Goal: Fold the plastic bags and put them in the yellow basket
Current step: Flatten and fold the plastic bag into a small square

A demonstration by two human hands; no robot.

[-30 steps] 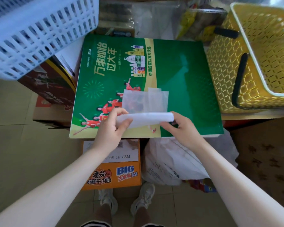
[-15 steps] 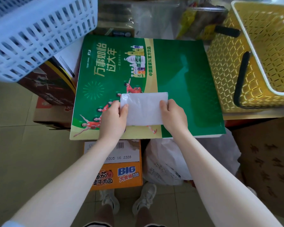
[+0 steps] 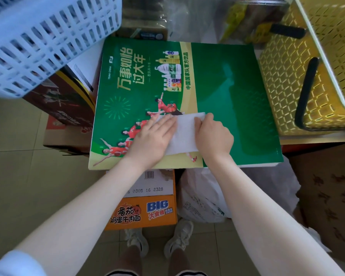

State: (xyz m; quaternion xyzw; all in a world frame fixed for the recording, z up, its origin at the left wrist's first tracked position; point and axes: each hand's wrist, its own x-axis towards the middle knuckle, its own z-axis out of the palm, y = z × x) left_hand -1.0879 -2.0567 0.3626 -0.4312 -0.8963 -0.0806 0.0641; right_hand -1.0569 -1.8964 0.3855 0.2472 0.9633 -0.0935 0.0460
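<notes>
A folded white plastic bag [image 3: 184, 134] lies flat on the green printed box top [image 3: 227, 108]. My left hand [image 3: 153, 140] lies flat, fingers straight, pressing on the bag's left part. My right hand [image 3: 213, 136] rests on the bag's right edge with fingers curled over it; whether it pinches the edge is not visible. The yellow basket [image 3: 287, 80] with black handles stands at the right, beside the green box; its inside is mostly out of frame.
A pale blue slatted basket [image 3: 38, 42] hangs over the upper left. A white bag bundle [image 3: 203, 198] and an orange carton [image 3: 147, 212] sit on the floor below the box, near my shoes. Brown cartons stand left and right.
The bag went from being folded upward to lying flat and narrower. My left hand slid onto the bag and flattened out; my right hand moved inward over the right edge.
</notes>
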